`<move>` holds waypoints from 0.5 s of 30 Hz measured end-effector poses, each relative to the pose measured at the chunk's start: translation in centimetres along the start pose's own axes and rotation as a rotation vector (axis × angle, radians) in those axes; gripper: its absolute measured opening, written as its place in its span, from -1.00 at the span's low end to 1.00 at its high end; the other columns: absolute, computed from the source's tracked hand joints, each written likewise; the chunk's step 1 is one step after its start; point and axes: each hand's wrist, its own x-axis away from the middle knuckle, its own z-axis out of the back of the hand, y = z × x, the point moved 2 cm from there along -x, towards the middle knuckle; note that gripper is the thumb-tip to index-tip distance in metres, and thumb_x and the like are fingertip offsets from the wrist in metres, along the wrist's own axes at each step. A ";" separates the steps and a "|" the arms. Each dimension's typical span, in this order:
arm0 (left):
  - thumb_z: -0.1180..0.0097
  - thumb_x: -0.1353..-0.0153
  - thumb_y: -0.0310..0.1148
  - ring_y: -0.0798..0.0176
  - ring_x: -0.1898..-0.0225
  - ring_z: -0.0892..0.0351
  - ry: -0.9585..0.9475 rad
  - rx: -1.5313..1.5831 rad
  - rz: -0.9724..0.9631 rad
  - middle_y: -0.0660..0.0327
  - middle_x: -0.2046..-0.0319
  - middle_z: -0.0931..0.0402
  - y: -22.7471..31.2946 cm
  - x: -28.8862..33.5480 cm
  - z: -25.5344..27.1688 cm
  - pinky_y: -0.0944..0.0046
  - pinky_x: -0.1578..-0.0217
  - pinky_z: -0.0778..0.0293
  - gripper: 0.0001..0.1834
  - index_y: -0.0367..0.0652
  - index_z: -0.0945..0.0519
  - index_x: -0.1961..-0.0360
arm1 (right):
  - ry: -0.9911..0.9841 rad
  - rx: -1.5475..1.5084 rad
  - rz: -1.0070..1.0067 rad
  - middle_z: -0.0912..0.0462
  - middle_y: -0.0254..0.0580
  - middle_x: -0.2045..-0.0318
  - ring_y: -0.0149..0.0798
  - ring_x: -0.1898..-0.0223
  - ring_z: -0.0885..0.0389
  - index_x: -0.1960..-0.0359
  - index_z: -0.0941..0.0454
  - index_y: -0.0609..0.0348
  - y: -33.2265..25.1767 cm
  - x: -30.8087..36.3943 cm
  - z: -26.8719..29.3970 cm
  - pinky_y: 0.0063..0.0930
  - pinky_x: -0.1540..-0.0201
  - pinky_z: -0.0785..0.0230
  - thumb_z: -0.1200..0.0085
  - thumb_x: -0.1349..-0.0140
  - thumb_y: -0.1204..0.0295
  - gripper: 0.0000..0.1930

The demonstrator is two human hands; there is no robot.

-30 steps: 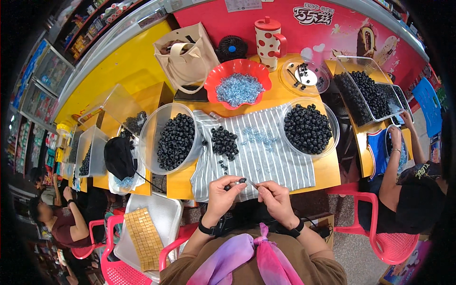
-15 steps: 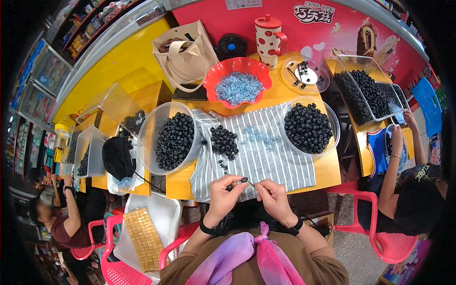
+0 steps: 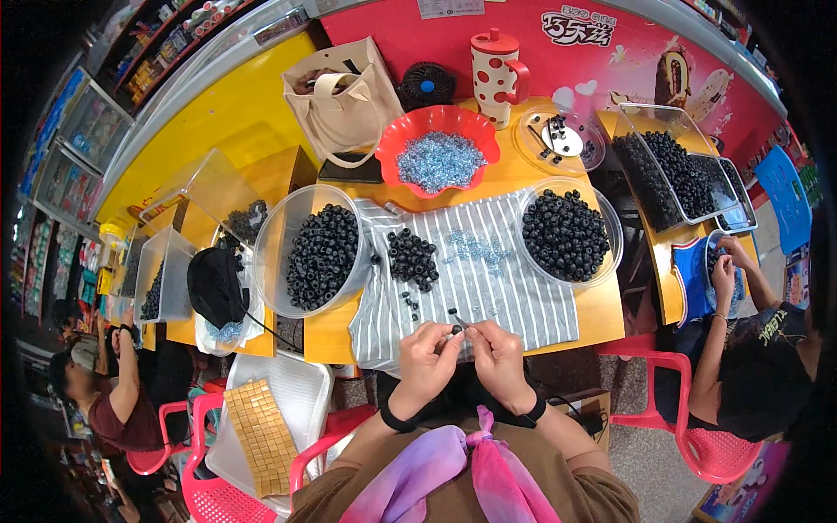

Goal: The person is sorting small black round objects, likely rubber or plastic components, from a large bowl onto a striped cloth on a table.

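Note:
My left hand (image 3: 427, 359) pinches a black bead (image 3: 456, 329) between thumb and fingertips at the front edge of the striped cloth (image 3: 514, 301). Close against it, my right hand (image 3: 497, 359) is closed on a thin dark tool (image 3: 461, 320); its exact kind is too small to make out. Just beyond the fingertips, at the tool's far end, shows another small black bead (image 3: 452, 311); whether they touch I cannot tell. On the cloth lie a pile of black beads (image 3: 411, 259) and a scatter of pale blue clear beads (image 3: 475, 250).
Tubs of black beads stand left (image 3: 323, 261) and right (image 3: 565, 235) of the cloth. Behind are a red scalloped bowl (image 3: 390, 161) of blue beads, a beige bag (image 3: 336, 96), a small fan (image 3: 427, 85) and a dotted cup (image 3: 494, 78). People sit at both sides.
My hands have drawn closer together. The tool now points up and away past my left fingertips, with a small bead at its end. The person at right has lowered a raised hand.

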 end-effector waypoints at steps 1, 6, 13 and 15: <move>-0.26 -0.05 -0.52 0.25 0.67 -0.44 0.002 0.001 -0.001 0.12 0.62 -0.46 -0.3 0.1 -0.1 0.29 0.63 -0.30 -0.88 -0.31 -0.59 0.39 | 0.038 0.034 0.041 -0.51 0.07 0.58 0.02 0.63 -0.51 0.39 -0.54 0.27 -0.2 -0.2 0.0 -0.26 0.59 -0.29 -0.05 -0.24 0.51 -0.91; -0.27 -0.06 -0.46 0.39 0.63 -0.46 -0.076 -0.103 0.175 0.17 0.66 -0.50 -2.8 -0.2 0.3 0.36 0.58 -0.34 -0.86 -0.35 -0.63 0.42 | 0.055 0.364 0.198 -0.56 0.04 0.53 0.11 0.58 -0.54 0.38 -0.53 0.22 0.2 -0.4 1.5 -0.13 0.56 -0.32 -0.04 -0.21 0.52 -0.94; -0.23 -0.11 -0.43 0.35 0.52 -0.45 -0.071 0.112 0.295 0.16 0.46 -0.55 -4.2 -0.2 1.1 0.36 0.48 -0.37 -0.78 -0.33 -0.59 0.24 | 0.126 0.876 0.215 -0.50 -0.05 0.46 0.04 0.46 -0.51 0.37 -0.52 0.19 1.7 -2.6 6.4 -0.17 0.46 -0.32 -0.13 -0.12 0.46 -0.91; -0.12 -0.17 -0.50 0.38 0.37 -0.52 -0.131 0.347 0.414 0.19 0.26 -0.55 -5.0 0.2 1.5 0.40 0.35 -0.42 -0.72 -0.33 -0.53 0.08 | 0.117 0.952 0.281 -0.50 -0.06 0.44 0.02 0.39 -0.50 0.36 -0.53 0.19 1.5 -2.9 6.3 -0.19 0.38 -0.32 -0.14 -0.10 0.47 -0.90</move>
